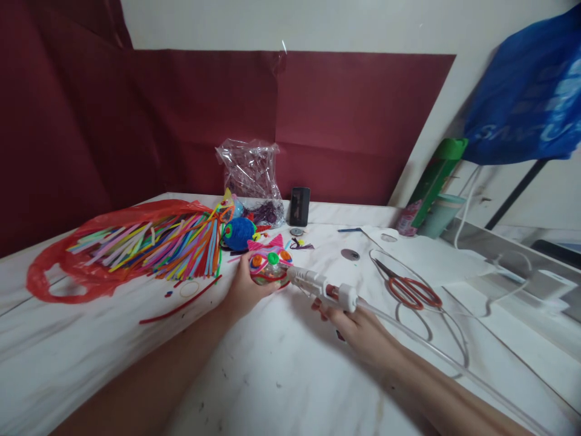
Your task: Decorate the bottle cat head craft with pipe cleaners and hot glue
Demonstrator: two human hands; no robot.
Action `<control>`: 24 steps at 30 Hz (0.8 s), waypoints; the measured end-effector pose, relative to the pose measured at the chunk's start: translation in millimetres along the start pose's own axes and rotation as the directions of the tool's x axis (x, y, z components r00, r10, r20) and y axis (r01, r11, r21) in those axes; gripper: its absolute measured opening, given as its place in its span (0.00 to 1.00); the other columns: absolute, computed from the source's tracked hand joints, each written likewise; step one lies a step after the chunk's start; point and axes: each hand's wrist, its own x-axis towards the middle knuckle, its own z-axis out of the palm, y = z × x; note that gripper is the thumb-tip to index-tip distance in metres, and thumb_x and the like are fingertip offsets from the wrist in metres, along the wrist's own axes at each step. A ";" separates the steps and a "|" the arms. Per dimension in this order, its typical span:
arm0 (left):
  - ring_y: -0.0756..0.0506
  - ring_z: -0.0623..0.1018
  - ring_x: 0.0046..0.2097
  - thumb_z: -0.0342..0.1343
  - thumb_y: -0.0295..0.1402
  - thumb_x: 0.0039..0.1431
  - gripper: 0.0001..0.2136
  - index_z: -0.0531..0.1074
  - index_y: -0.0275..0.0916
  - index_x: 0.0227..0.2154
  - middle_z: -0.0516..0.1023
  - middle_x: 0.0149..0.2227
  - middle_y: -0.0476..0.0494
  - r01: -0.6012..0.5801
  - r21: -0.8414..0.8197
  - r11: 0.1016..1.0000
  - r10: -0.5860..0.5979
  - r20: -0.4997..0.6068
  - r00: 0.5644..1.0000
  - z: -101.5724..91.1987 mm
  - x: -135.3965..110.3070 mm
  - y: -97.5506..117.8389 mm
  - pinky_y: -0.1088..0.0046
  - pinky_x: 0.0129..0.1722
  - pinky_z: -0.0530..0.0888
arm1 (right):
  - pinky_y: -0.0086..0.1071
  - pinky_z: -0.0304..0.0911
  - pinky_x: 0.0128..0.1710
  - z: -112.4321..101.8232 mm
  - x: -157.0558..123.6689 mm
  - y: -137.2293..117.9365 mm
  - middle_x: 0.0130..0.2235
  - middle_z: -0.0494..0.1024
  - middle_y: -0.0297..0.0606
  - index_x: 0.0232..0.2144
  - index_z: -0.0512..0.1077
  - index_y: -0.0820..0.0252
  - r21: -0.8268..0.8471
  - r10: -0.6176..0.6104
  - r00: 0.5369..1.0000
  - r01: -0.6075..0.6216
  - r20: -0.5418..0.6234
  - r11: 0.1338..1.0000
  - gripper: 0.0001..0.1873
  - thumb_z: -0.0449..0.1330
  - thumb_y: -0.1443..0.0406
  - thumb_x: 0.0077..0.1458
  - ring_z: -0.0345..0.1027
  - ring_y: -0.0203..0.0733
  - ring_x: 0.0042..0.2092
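My left hand [247, 283] is closed on the left side of a small cat-faced craft [273, 259]. The craft has pink pointed ears, orange round eyes, a green nose and a clear, see-through lower part with red trim. My right hand [351, 324] is wrapped round a white hot glue gun [313, 282]. Its nozzle points left and sits at the right side of the cat face; whether it touches cannot be made out. A long clear glue stick [422, 336] sticks out from the back of the gun, over my right forearm.
Left, a red plastic bag [68, 281] holds many coloured pipe cleaners [181, 245]. Behind my left hand lies a blue yarn ball [240, 234]. A clear plastic bag [249, 169] and a phone [299, 206] stand at the back. Orange-handled scissors [411, 292] lie right, among white cable [463, 339].
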 end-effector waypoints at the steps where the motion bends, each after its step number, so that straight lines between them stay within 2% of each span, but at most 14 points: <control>1: 0.36 0.74 0.53 0.73 0.29 0.30 0.40 0.63 0.42 0.51 0.73 0.51 0.39 0.005 0.007 1.000 -0.005 -0.007 1.000 0.2 0.0 0.5 0.57 0.54 0.70 | 0.30 0.62 0.27 -0.3 -0.4 0.3 0.29 0.75 0.36 0.31 0.74 0.59 0.006 -0.006 1.000 0.005 0.010 1.000 0.15 0.51 0.58 0.53 0.66 0.40 0.30; 4: 0.35 0.74 0.53 0.72 0.29 0.30 0.40 0.62 0.42 0.51 0.73 0.51 0.38 0.021 0.009 1.000 -0.021 -0.003 1.000 0.5 0.8 1.0 0.57 0.54 0.70 | 0.30 0.61 0.27 -2.3 -0.3 1.7 0.33 0.77 0.37 0.33 0.75 0.59 0.022 0.012 1.000 -0.013 0.019 1.000 0.15 0.51 0.58 0.55 0.67 0.40 0.31; 7: 0.35 0.76 0.50 0.72 0.31 0.32 0.39 0.61 0.43 0.51 0.73 0.50 0.38 0.061 0.008 0.998 -0.061 -0.023 0.998 -1.5 3.4 -1.7 0.55 0.52 0.71 | 0.29 0.61 0.26 -9.8 7.7 7.2 0.34 0.76 0.38 0.36 0.74 0.60 0.005 0.064 0.996 -0.064 -0.057 0.998 0.19 0.48 0.55 0.58 0.67 0.40 0.31; 8: 0.35 0.76 0.50 0.72 0.32 0.32 0.38 0.62 0.43 0.50 0.74 0.49 0.38 0.078 0.026 0.997 -0.076 -0.071 0.995 -2.9 5.2 -3.8 0.53 0.52 0.72 | 0.29 0.61 0.27 -13.9 12.7 10.7 0.33 0.76 0.37 0.37 0.74 0.60 -0.034 0.064 0.994 -0.068 -0.091 0.997 0.20 0.47 0.54 0.60 0.67 0.40 0.31; 10: 0.34 0.76 0.49 0.71 0.35 0.34 0.37 0.62 0.44 0.50 0.74 0.48 0.39 0.047 0.046 0.998 -0.039 -0.164 0.986 -6.2 10.8 -10.0 0.52 0.52 0.71 | 0.29 0.61 0.32 -23.7 25.0 20.8 0.33 0.76 0.37 0.37 0.72 0.61 -0.223 0.021 0.987 -0.057 -0.161 0.973 0.18 0.46 0.57 0.61 0.69 0.40 0.34; 12: 0.34 0.77 0.48 0.71 0.38 0.36 0.36 0.61 0.45 0.50 0.74 0.47 0.40 0.013 0.038 0.999 -0.004 -0.224 0.975 -9.2 17.6 -17.1 0.50 0.51 0.72 | 0.29 0.61 0.36 -33.0 37.5 33.3 0.38 0.77 0.39 0.39 0.70 0.61 -0.486 0.021 0.980 -0.117 -0.198 0.866 0.14 0.47 0.62 0.60 0.71 0.41 0.38; 14: 0.33 0.77 0.48 0.70 0.41 0.36 0.37 0.61 0.45 0.51 0.75 0.46 0.40 0.032 0.060 0.998 -0.017 -0.234 0.972 -11.0 23.0 -23.1 0.48 0.50 0.72 | 0.30 0.60 0.36 -38.1 48.2 45.4 0.37 0.78 0.42 0.38 0.71 0.63 -0.558 0.058 0.974 -0.175 -0.221 0.811 0.11 0.51 0.64 0.57 0.72 0.43 0.38; 17: 0.32 0.77 0.47 0.70 0.43 0.35 0.38 0.61 0.45 0.51 0.76 0.45 0.40 0.046 0.069 0.997 -0.030 -0.210 0.977 -10.7 25.1 -27.2 0.49 0.49 0.73 | 0.33 0.60 0.38 -36.1 60.1 58.0 0.41 0.78 0.50 0.40 0.71 0.66 -0.619 0.068 0.965 -0.215 -0.252 0.755 0.12 0.53 0.66 0.55 0.72 0.47 0.42; 21: 0.33 0.77 0.47 0.68 0.44 0.35 0.36 0.62 0.46 0.50 0.76 0.45 0.42 0.047 0.092 0.995 -0.024 -0.239 0.971 -6.2 21.6 -25.6 0.48 0.49 0.74 | 0.35 0.61 0.42 -32.2 70.1 65.5 0.45 0.77 0.53 0.41 0.72 0.68 -0.678 0.080 0.971 -0.215 -0.225 0.703 0.14 0.56 0.65 0.54 0.70 0.51 0.47; 24: 0.32 0.77 0.47 0.67 0.46 0.36 0.36 0.61 0.45 0.51 0.76 0.46 0.40 0.046 0.135 0.990 -0.011 -0.249 0.968 -4.7 20.2 -23.7 0.48 0.50 0.73 | 0.35 0.61 0.44 -43.3 75.4 68.6 0.46 0.76 0.51 0.41 0.73 0.65 -0.711 0.103 0.983 -0.180 -0.151 0.679 0.16 0.60 0.60 0.53 0.67 0.53 0.51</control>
